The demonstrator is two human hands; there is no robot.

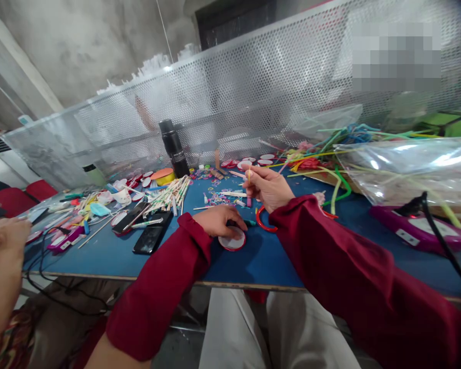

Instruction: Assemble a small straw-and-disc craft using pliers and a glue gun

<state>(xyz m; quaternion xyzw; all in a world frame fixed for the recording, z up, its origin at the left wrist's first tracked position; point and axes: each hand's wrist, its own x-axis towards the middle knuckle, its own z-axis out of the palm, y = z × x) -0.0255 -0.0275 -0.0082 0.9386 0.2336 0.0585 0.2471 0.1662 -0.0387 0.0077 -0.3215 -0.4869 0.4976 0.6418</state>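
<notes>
Well, pinched a thin yellow band point(249, 174) in the right grip point(269, 185), raised above the bench point(269, 261). Rested the left grip point(218, 220) on a red-rimmed disc point(230, 244) at near centre; could not tell whether clasped or only touched. Had a phone point(149, 240) at left, a flask point(173, 148) farther off.

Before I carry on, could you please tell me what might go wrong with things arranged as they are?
The right hand pinches a thin yellow strand, which could slip and get lost among the small coloured pieces. The red handle close beside the right sleeve might snag it if that arm lowers.
</notes>
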